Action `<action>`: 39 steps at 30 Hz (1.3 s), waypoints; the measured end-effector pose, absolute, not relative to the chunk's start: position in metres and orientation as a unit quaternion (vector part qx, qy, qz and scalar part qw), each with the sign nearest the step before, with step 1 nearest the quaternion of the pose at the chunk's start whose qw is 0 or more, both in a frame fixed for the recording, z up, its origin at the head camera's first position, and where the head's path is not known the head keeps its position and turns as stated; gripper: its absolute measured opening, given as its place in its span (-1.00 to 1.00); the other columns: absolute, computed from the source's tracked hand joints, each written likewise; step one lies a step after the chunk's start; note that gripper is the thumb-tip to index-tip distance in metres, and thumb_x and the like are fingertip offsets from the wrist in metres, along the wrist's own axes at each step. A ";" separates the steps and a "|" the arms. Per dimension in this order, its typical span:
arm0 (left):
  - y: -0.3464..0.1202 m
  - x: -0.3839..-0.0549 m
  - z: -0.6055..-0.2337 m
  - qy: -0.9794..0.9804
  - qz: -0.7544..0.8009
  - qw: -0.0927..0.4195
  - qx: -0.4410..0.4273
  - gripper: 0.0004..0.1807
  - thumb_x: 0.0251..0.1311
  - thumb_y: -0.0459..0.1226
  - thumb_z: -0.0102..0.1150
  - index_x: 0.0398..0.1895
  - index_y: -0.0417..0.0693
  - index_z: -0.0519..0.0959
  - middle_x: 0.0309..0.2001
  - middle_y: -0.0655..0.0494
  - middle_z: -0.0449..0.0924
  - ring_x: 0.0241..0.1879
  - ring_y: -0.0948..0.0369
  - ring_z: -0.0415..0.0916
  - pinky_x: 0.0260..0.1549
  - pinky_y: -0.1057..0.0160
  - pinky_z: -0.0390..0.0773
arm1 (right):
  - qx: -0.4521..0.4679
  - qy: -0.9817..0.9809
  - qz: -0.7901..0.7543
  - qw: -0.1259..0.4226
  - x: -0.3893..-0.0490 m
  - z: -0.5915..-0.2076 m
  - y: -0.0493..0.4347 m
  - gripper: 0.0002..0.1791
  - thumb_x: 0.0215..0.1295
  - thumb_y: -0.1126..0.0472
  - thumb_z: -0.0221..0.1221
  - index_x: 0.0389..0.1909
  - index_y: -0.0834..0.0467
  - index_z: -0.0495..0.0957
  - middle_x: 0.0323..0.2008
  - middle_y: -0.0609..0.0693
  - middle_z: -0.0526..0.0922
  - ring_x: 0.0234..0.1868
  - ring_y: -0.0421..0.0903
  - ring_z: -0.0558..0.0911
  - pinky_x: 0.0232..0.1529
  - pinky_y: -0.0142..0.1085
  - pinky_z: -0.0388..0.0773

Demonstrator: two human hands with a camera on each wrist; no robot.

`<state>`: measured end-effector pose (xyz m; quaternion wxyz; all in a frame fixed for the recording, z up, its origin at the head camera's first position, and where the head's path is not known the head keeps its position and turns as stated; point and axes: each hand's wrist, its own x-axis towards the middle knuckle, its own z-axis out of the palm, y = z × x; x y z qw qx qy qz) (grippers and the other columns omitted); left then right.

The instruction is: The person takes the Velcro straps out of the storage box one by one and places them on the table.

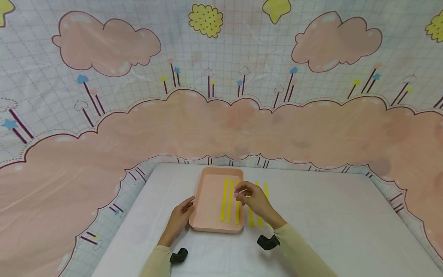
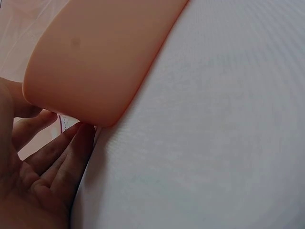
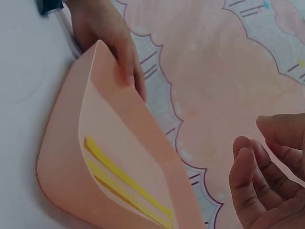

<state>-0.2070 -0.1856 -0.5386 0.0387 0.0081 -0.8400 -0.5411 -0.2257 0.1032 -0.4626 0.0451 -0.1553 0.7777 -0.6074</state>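
A shallow pink tray [image 1: 212, 200] lies on the white table. Inside it, toward the right, long thin yellow strips [image 1: 223, 204] lie side by side; the right wrist view also shows yellow strips [image 3: 128, 176] there. My left hand [image 1: 180, 217] touches the tray's left side, fingers fairly straight against its wall, as the left wrist view shows with the hand [image 2: 43, 167] by the tray's side [image 2: 95, 62]. Above the tray's right edge hovers my right hand [image 1: 254, 198], partly hiding strips. In its wrist view the right hand [image 3: 271, 176] has bent fingers apart from the thumb, holding nothing.
More yellow strips [image 1: 259, 219] lie on the table [image 1: 328, 223] just right of the tray, partly under my right hand and forearm. A patterned cloth [image 1: 225, 127] with pink clouds hangs behind the table. Black devices [image 1: 268, 242] sit at both wrists.
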 end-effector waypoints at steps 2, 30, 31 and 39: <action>-0.185 -0.207 -0.538 -0.837 -0.545 0.036 0.013 -0.55 0.38 -0.30 0.09 0.33 -0.09 0.46 0.18 -0.24 0.56 0.20 -0.11 0.50 0.21 -0.04 0.49 | -0.154 0.779 -0.606 0.047 -0.227 -0.464 0.100 -0.74 0.29 0.25 0.27 -0.04 0.22 0.55 -0.11 0.15 0.62 -0.26 -0.13 0.64 -0.27 -0.10 0.67; -0.185 -0.208 -0.540 -0.836 -0.548 0.034 0.020 -0.54 0.37 -0.32 0.09 0.33 -0.08 0.46 0.18 -0.24 0.55 0.20 -0.11 0.49 0.23 -0.09 0.46 | -0.247 0.853 -0.456 0.050 -0.239 -0.467 0.073 -0.77 0.33 0.21 0.24 -0.05 0.18 0.57 -0.10 -0.05 0.63 -0.12 -0.15 0.59 -0.17 -0.36 0.55; -0.185 -0.208 -0.540 -0.835 -0.548 0.035 0.020 -0.54 0.37 -0.32 0.09 0.33 -0.09 0.46 0.18 -0.24 0.55 0.21 -0.11 0.49 0.23 -0.09 0.46 | -0.254 0.858 -0.445 0.049 -0.240 -0.467 0.072 -0.76 0.33 0.21 0.24 -0.03 0.19 0.57 -0.09 -0.04 0.63 -0.12 -0.15 0.59 -0.17 -0.36 0.55; -0.186 -0.208 -0.541 -0.833 -0.552 0.037 0.016 -0.55 0.37 -0.31 0.10 0.32 -0.09 0.46 0.18 -0.25 0.56 0.21 -0.11 0.50 0.24 -0.09 0.45 | -0.309 0.895 -0.322 0.018 -0.251 -0.473 0.072 -0.77 0.32 0.19 0.25 -0.03 0.10 0.56 -0.04 -0.07 0.61 -0.06 -0.10 0.59 -0.10 -0.32 0.59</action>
